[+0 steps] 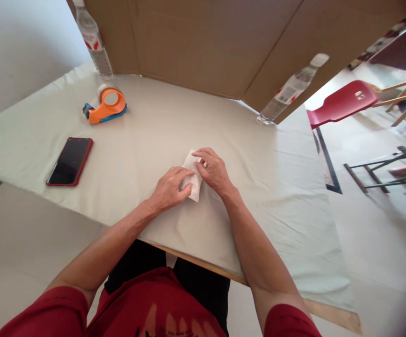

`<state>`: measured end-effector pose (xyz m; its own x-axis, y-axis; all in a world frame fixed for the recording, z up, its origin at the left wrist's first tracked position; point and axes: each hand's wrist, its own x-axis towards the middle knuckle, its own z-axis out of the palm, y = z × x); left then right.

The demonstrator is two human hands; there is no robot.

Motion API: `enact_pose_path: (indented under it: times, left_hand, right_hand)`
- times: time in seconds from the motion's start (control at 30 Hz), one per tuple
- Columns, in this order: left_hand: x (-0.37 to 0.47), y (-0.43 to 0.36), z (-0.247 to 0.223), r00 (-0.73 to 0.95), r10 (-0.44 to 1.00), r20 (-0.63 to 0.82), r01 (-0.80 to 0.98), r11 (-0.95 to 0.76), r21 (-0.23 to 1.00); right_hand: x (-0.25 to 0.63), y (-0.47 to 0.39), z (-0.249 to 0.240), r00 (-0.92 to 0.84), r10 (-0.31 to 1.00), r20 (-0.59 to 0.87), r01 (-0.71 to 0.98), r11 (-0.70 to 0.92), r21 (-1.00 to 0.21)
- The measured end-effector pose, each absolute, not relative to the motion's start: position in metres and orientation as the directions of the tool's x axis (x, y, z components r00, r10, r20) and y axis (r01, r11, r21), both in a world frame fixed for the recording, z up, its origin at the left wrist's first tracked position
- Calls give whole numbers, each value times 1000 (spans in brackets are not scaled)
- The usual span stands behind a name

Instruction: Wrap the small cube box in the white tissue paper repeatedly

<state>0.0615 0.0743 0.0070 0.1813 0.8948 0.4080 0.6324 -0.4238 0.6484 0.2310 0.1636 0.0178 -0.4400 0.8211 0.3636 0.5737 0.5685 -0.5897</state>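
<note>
A white folded piece of tissue (195,189) lies on the cloth-covered table in front of me, close to the near edge. My left hand (173,187) is curled over its left side, with fingers and thumb bent on the tissue. From the right, my right hand (213,169) grips its upper right edge between bent fingers and thumb. The fingertips hide part of the tissue. Both forearms rest near the table's front edge.
At the left lie a dark phone with a red edge (70,161) and an orange tape dispenser (109,106). A cardboard panel (203,47) stands behind, with one clear bottle (93,43) at its left and another bottle (290,92) at its right. A red chair (345,104) stands beyond.
</note>
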Motion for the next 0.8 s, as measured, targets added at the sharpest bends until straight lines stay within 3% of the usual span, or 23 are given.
enact_pose_path:
  times: [0.17,0.47,0.67,0.8]
  left_hand:
    - [62,74,7,179,905,385,638,-405,655]
    - [61,75,7,190,902,388,629,-415,657]
    - [62,74,9,191,904,382,624,-413,664]
    - [61,73,8,175,917,358,619,-386,684]
  right_hand:
    - [240,169,16,-251,867,431,579,491,-651]
    - [237,163,19,-134,864,484,550,472,-689]
    - [232,160,16,-474,843,254,520,501,-692]
    - [230,161,9,-481,860,173,570,456,-684]
